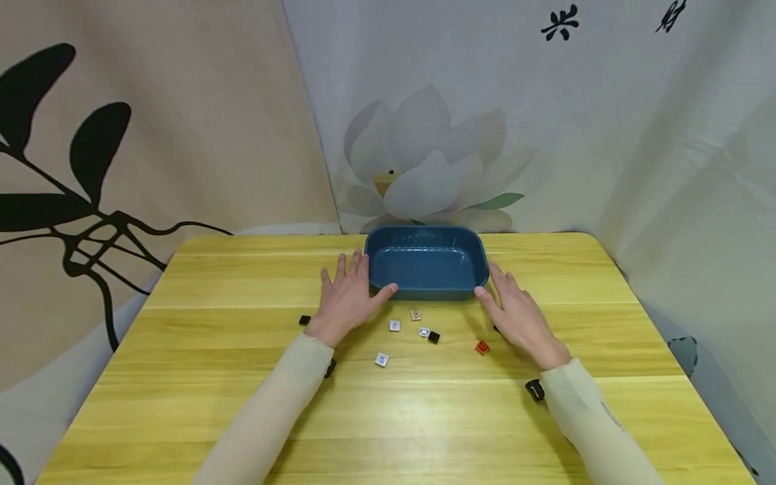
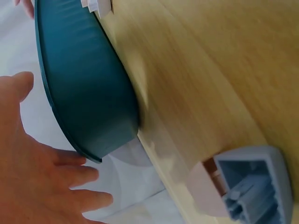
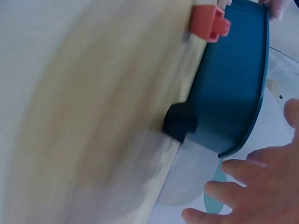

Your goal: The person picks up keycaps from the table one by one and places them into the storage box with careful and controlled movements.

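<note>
We see the left hand (image 1: 347, 302) and right hand (image 1: 516, 316) apart, fingers loosely spread, at opposite ends of the blue tray (image 1: 426, 294); we cannot tell how firmly either touches. The tray sits near the table's (image 1: 424, 417) far edge, both forearms (image 1: 267, 414) reaching forward.

The wood-grain table (image 1: 448, 417) carries a blue tray (image 1: 427, 269) and scattered white, black and red keycaps (image 1: 395, 326).

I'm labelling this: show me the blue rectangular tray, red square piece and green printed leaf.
Blue rectangular tray (image 1: 427, 267), head view, inner floor.
Red square piece (image 1: 482, 347), head view, upper face.
Green printed leaf (image 1: 500, 201), head view, blade's middle.
</note>
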Action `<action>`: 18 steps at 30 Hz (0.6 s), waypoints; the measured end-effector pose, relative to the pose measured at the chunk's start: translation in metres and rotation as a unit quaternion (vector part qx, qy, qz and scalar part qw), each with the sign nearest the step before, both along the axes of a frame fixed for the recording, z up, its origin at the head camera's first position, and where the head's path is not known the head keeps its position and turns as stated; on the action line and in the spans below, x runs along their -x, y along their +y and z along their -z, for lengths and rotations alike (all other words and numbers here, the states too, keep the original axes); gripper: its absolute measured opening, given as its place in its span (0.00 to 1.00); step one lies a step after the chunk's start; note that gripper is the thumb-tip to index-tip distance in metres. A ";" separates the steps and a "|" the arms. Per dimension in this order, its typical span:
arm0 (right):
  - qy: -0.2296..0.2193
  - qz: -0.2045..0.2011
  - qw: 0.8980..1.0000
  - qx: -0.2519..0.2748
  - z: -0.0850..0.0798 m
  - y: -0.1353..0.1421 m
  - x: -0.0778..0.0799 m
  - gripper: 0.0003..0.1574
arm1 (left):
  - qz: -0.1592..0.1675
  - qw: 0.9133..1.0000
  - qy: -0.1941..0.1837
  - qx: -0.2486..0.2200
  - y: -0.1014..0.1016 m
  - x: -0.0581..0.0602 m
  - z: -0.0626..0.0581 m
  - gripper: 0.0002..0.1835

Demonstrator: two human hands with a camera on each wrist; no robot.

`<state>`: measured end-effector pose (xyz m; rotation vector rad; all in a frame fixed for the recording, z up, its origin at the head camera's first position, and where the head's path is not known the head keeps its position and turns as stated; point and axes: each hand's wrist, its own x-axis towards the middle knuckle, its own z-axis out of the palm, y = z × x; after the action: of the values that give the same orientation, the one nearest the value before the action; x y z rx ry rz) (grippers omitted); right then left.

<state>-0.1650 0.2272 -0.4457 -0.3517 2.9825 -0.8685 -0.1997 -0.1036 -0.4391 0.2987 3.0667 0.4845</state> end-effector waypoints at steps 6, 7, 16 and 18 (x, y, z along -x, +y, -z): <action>-0.004 -0.002 0.999 -0.048 0.002 0.014 -0.010 0.48 | 0.002 1.000 0.010 -0.002 0.000 0.005 -0.002 0.58; -0.002 -0.009 0.998 -0.060 0.002 0.016 -0.012 0.46 | 0.002 1.000 0.008 0.000 0.000 0.006 -0.002 0.59; 0.075 -0.130 0.979 -0.134 0.009 0.026 -0.028 0.27 | 0.007 1.000 -0.020 0.007 0.002 0.011 0.002 0.60; 0.091 -0.144 0.975 -0.140 0.010 0.027 -0.031 0.25 | 0.008 1.000 -0.022 0.010 0.004 0.012 0.003 0.60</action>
<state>-0.1336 0.2547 -0.4556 -0.8660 3.0418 -0.4031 -0.2115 -0.0996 -0.4425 0.3085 3.0215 0.4540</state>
